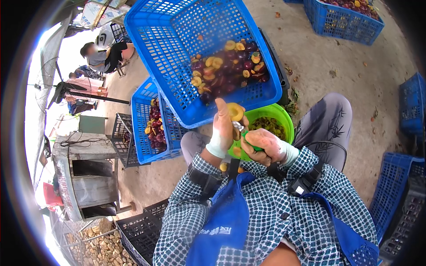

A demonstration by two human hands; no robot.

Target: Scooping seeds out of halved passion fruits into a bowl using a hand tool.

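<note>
My left hand (221, 129), in a stained pale glove, holds a halved plum (235, 112) with its yellow cut face up and a hollow in the middle. My right hand (268, 143), gloved too, is closed around the green handle of a small pitting tool (238, 126). The tool's metal head lies against the near side of the plum, partly hidden by fingers. Below both hands is a bright green basin (290, 128) with plum pits and scraps (271, 125) in it. Just beyond tilts a large blue plastic crate (159, 63) holding whole-looking and halved plums (226, 73).
At left, another blue crate (141, 133) of plums stands beside black crates (143, 229) and a worn metal cabinet (91, 179). A pedestal fan (63, 91) and seated people (100, 56) are farther off. Blue crates (342, 25) also line the right side of the concrete floor (332, 69).
</note>
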